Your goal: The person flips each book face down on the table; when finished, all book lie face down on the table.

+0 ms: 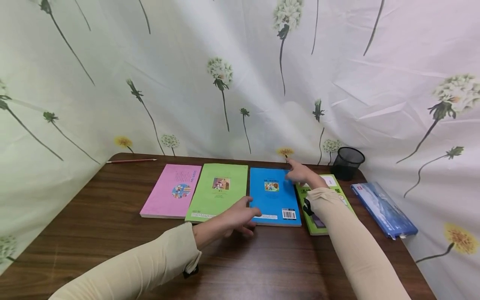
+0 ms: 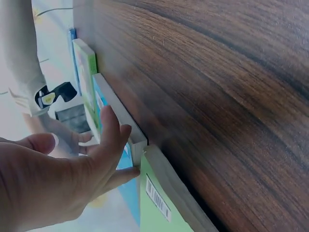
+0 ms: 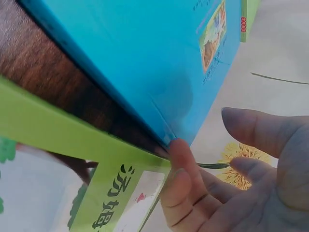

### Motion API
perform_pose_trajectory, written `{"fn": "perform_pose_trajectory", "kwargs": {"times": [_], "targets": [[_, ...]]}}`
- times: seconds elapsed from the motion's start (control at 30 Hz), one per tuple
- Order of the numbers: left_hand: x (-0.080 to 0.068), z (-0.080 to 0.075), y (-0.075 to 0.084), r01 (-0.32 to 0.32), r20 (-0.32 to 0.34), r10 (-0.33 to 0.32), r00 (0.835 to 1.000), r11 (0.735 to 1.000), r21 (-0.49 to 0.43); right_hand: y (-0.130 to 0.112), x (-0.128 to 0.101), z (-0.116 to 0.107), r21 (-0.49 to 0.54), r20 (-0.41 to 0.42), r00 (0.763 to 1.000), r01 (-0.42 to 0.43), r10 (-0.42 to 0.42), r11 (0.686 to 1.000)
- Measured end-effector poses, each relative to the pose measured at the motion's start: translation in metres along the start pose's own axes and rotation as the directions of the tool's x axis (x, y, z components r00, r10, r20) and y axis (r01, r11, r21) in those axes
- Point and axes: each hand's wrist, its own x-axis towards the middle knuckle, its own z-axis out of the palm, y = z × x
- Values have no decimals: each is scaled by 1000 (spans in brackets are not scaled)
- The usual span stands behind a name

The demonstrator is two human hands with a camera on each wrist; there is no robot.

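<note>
A blue book (image 1: 273, 196) lies flat among a row of books, its barcode at the near right corner. My left hand (image 1: 238, 216) is at its near left corner, where the blue book meets a plain green book (image 1: 225, 204); in the left wrist view the fingers (image 2: 113, 130) are spread along the blue book's edge. My right hand (image 1: 301, 173) reaches the far right corner. Fingertips (image 3: 178, 150) touch that corner in the right wrist view, beside a green book with a picture cover (image 3: 128, 193). The thumb stands away from the cover.
Leftmost in the row is a pink book (image 1: 168, 196). A red pencil (image 1: 131, 161) lies at the table's back left. A black mesh pen holder (image 1: 348, 162) stands at the back right, with a blue package-like item (image 1: 386, 210) near the right edge. A patterned curtain (image 1: 240, 83) hangs behind.
</note>
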Motion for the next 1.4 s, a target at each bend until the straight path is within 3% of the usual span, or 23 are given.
{"fn": "perform_pose_trajectory", "kwargs": {"times": [0.13,0.5,1.4], "targets": [[0,1,1,35,16,-35,999,999,-10,2,-1,1,14,21,1000,-24,24,1000],[4,3,2,45,4,-45,999,998,-37,3,2,0,53,45,999,-30,27,998],[2,-3,1,17,-11,-17,1000,999,-34,4,5,5,75,59,998,-30,26,997]]}}
